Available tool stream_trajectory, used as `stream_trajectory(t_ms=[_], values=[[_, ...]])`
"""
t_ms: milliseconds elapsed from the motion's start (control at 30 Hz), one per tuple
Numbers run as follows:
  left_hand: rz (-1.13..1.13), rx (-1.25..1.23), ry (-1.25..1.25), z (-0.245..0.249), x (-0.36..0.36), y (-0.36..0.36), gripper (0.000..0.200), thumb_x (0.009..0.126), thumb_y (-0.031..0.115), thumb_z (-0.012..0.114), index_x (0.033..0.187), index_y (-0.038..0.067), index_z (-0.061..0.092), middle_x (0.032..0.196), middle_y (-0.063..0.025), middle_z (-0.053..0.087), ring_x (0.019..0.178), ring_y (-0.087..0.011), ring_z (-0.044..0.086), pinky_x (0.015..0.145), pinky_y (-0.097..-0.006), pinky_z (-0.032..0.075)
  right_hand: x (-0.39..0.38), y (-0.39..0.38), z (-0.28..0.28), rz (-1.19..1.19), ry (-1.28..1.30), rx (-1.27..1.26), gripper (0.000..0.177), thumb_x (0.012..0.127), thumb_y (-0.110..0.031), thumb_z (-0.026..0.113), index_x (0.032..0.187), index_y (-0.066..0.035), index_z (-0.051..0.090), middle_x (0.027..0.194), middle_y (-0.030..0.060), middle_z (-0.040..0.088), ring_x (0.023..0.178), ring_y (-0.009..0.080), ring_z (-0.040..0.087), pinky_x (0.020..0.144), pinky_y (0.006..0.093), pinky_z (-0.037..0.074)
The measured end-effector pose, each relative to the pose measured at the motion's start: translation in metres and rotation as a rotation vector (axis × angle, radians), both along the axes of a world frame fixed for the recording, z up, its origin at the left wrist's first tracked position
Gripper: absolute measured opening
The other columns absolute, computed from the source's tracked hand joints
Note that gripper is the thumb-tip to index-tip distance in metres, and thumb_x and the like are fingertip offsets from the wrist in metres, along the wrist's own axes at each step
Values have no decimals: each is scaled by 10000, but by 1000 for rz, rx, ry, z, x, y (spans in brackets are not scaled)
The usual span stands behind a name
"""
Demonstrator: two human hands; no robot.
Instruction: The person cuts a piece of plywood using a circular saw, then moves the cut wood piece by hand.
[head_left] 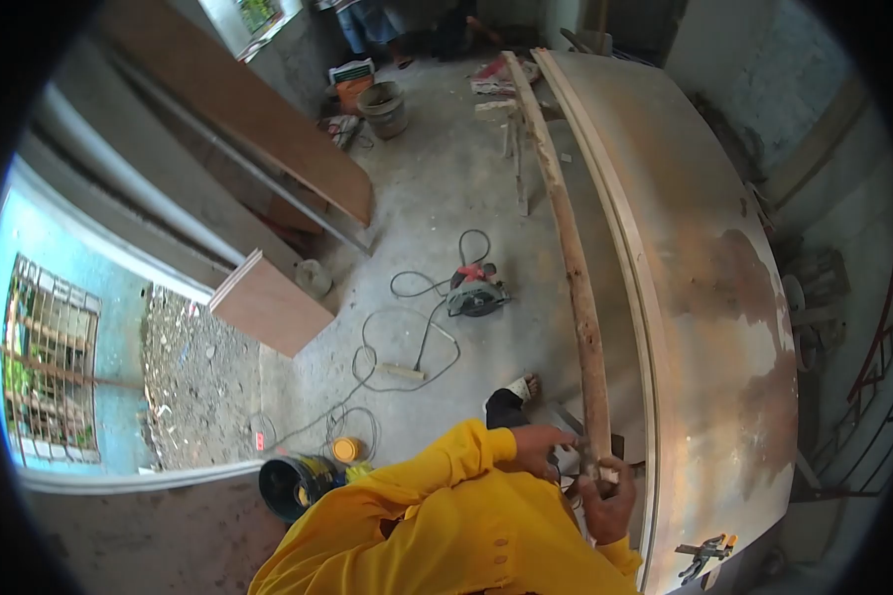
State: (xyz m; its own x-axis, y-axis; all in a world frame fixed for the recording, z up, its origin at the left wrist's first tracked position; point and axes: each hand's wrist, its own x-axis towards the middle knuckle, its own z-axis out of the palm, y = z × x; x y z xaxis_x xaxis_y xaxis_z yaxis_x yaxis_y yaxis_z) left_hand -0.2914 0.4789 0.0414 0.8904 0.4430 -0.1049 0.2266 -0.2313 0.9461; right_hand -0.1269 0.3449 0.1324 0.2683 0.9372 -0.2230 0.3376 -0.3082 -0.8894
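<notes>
My left hand [544,449] comes in from the left in a yellow sleeve, its fingers closed just beside the near end of a long rough timber [573,260]. My right hand [608,504] is curled on the other side of that end, close to my chest. A small pale piece shows at its fingertips; I cannot tell what either hand grips. To the right of both hands runs a large wooden panel [700,248] with brown stains and a thick light edge strip [620,233]. A clamp [706,557] sits at its near corner.
A circular saw [476,290] rests on the concrete floor, its cord looping towards an extension socket [400,372]. A black bucket [293,488] and an orange-yellow container [346,449] stand at left. Boards [273,302] lean along the left. Another person [367,25] is at the back.
</notes>
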Motion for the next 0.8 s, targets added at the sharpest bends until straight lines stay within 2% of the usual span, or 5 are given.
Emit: stream_trajectory(t_ms=[100,200,333,500,800], values=[[-234,-112,-5,44,46,37,500,731,133,685,1191,5,538,1007,-169,643,946,-299,631,813,-345,498,19,70,48,-121,158,14,389,854,-246,674,1114,-5,511,833,58,611,720,75,573,603,209,440],[69,-673,-510,67,95,62,381,729,-5,603,1108,5,565,883,-87,646,790,-185,627,653,-322,514,51,131,87,-41,176,193,427,892,-315,642,1127,13,501,836,67,606,764,82,567,642,216,448],[160,-931,-433,80,132,126,279,876,234,597,1055,23,562,862,-66,649,462,-110,524,396,-243,423,127,160,72,-251,141,294,324,916,-154,565,1194,5,514,937,104,644,803,152,612,684,245,472],[411,-1340,-348,61,177,194,330,907,381,535,905,55,582,767,-77,649,387,-97,477,337,-216,365,166,166,40,12,-226,207,831,711,-64,698,1445,-109,313,1332,152,506,1059,252,572,806,329,465],[348,-1524,61,-39,240,249,546,917,538,465,917,7,591,712,-104,650,389,-179,524,338,-262,430,169,337,-22,-464,160,682,215,837,-144,649,907,2,507,728,100,598,671,194,594,651,317,501]])
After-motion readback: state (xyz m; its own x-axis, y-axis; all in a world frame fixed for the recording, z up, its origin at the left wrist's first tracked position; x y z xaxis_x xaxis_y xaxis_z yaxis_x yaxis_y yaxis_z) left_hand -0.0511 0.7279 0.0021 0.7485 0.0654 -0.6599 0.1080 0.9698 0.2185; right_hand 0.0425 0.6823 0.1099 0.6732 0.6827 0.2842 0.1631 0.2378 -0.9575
